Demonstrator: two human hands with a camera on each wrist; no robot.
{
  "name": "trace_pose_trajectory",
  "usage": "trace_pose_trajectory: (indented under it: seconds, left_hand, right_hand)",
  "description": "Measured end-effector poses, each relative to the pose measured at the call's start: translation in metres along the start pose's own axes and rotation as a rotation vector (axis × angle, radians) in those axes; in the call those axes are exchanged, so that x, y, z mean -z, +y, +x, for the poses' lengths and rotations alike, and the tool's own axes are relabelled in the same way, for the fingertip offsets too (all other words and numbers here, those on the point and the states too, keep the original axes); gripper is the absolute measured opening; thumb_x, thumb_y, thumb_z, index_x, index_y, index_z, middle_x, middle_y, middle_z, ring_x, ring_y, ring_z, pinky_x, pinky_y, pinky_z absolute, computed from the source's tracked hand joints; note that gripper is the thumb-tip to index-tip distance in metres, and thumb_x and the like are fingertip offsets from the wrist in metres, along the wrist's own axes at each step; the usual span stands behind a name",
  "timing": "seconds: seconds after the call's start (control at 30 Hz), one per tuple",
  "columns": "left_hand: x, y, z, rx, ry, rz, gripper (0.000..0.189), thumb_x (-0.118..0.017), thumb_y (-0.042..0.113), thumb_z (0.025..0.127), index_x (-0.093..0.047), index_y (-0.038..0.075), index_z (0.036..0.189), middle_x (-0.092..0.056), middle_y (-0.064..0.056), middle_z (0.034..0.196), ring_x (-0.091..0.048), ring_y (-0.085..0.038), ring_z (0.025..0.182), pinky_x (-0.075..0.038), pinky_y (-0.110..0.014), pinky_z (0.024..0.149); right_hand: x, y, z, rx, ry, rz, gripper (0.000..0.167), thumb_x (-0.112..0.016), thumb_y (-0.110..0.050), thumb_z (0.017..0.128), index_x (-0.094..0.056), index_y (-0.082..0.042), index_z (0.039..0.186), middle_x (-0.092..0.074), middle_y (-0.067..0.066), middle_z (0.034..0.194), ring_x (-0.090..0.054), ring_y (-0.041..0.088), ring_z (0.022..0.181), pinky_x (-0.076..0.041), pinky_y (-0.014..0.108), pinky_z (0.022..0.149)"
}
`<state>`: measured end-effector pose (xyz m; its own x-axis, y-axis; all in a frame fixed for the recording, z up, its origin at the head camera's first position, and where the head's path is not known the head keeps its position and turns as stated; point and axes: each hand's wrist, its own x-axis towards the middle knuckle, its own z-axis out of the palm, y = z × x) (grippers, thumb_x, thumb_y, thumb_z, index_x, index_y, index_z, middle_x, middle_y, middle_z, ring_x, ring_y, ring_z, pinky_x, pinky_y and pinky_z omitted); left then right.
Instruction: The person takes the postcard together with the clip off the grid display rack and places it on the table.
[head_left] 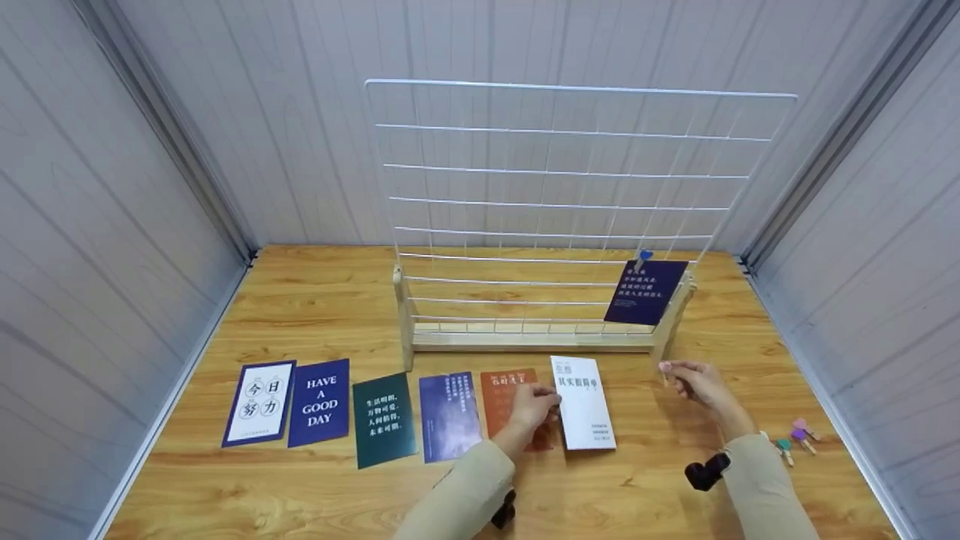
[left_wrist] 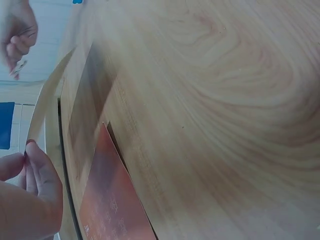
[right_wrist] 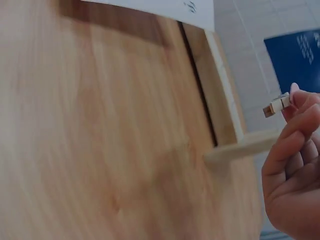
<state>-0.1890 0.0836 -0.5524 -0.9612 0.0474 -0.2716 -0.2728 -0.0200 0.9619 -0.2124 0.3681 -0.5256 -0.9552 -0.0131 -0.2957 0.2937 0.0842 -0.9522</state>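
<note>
My left hand pinches the left edge of a white card with dark print. The left wrist view shows this card edge-on and slightly bowed, raised off the table. Beneath that hand, partly covered by it, lies an orange card. Between thumb and finger, my right hand holds a small wooden clothespin with a pink top, to the right of the white card. A dark blue card hangs at the lower right of the white wire grid, held by a clothespin with a blue heart.
The grid stands in a wooden base. Left of the orange card lie a purple card, a green card, a blue card and a blue-bordered white card. Several heart clothespins lie at the right. Pale walls enclose the table.
</note>
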Motion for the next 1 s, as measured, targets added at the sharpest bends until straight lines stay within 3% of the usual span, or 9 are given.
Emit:
trace_pose_trajectory:
  seconds: [0.17,0.37,0.63,0.8,1.0]
  left_hand:
    - [-0.003,-0.004,0.0,0.025,-0.018,0.042,0.004,-0.059,-0.004,0.079,-0.063,-0.005,0.081,-0.056,-0.007,0.064,-0.051,-0.012,0.049,-0.05,-0.031,0.053]
    - [-0.004,-0.009,-0.001,0.062,-0.017,0.082,0.004,-0.058,-0.002,0.081,-0.062,-0.002,0.08,-0.057,-0.007,0.064,-0.051,-0.012,0.049,-0.049,-0.027,0.05]
    - [-0.001,-0.009,-0.004,0.097,-0.035,0.107,0.009,-0.06,0.009,0.083,-0.063,0.0,0.079,-0.057,-0.007,0.057,-0.049,-0.012,0.043,-0.048,-0.033,0.044]
    - [0.001,-0.007,-0.007,0.099,-0.048,0.1,0.015,-0.058,0.01,0.084,-0.063,-0.002,0.077,-0.056,-0.009,0.056,-0.048,-0.014,0.041,-0.048,-0.038,0.044]
    - [0.002,-0.005,-0.006,0.107,-0.037,0.149,0.019,-0.058,0.014,0.085,-0.063,-0.002,0.076,-0.057,-0.011,0.057,-0.051,-0.017,0.043,-0.049,-0.039,0.046]
  right_hand:
    - [0.018,0.016,-0.005,-0.032,-0.037,-0.024,0.032,-0.061,-0.02,0.084,-0.06,0.006,0.103,-0.053,-0.002,0.06,-0.045,0.004,0.048,-0.04,0.019,0.047]
    - [0.034,0.029,-0.011,-0.027,-0.085,-0.06,0.019,-0.057,-0.015,0.086,-0.062,0.003,0.092,-0.051,-0.002,0.057,-0.044,0.004,0.046,-0.039,0.019,0.045]
    - [0.051,0.038,-0.022,-0.08,-0.1,-0.234,0.024,-0.056,-0.023,0.087,-0.061,0.0,0.088,-0.049,-0.003,0.056,-0.043,0.004,0.047,-0.037,0.019,0.044]
    - [0.059,0.043,-0.026,-0.094,-0.168,-0.238,0.019,-0.055,-0.02,0.087,-0.061,-0.002,0.083,-0.049,-0.004,0.056,-0.042,0.003,0.046,-0.037,0.017,0.044]
    - [0.068,0.046,-0.031,-0.146,-0.179,-0.248,0.019,-0.055,-0.018,0.087,-0.063,-0.001,0.087,-0.051,-0.005,0.055,-0.043,0.002,0.047,-0.038,0.016,0.044]
